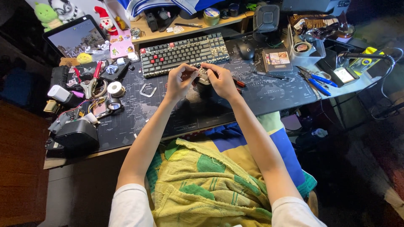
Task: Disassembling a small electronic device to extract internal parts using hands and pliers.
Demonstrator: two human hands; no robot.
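Observation:
My left hand [181, 80] and my right hand [222, 80] meet above the dark desk mat [261, 94], just in front of the keyboard [184, 53]. Between them they pinch a small metallic part [203, 75], with a dark round object [205, 89] right beneath it. Fingers of both hands are closed on the small part. A red-handled tool [238, 83] lies on the mat beside my right hand. What exactly the small part is, I cannot make out.
Left of the mat lies a clutter of tools, solder spool [114, 88] and a black box [76, 135]. A mouse [245, 48], small book [277, 59], pen [273, 76] and blue-handled pliers [316, 82] lie to the right. A tablet [75, 37] leans at back left.

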